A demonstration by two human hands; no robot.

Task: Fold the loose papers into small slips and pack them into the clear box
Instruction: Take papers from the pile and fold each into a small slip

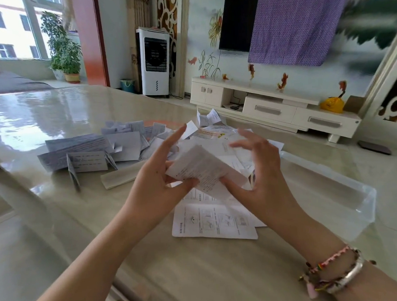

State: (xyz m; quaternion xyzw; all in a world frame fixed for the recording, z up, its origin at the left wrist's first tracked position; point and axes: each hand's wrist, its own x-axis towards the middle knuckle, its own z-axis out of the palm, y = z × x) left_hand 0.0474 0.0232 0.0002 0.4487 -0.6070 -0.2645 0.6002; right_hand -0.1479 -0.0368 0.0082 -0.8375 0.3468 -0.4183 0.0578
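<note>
Your left hand (pixel 164 175) and right hand (pixel 260 170) pinch one sheet (pixel 203 170) by its lower edge w/ thumbs, other fingers splayed, mid-fold above the worktop (pixel 59 226). Its long axis runs upper-left to lower-right, tilted. Progress looks early: a flat leaflet (pixel 212 221) lies under your hands, loose papers (pixel 96 151) are piled beyond, many only half-folded. Clear box (pixel 347 195) sits just right; can't tell if any slips are packed.

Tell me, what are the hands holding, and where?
A folded paper. The left hand and right hand pinch it along its lower edge.
</note>
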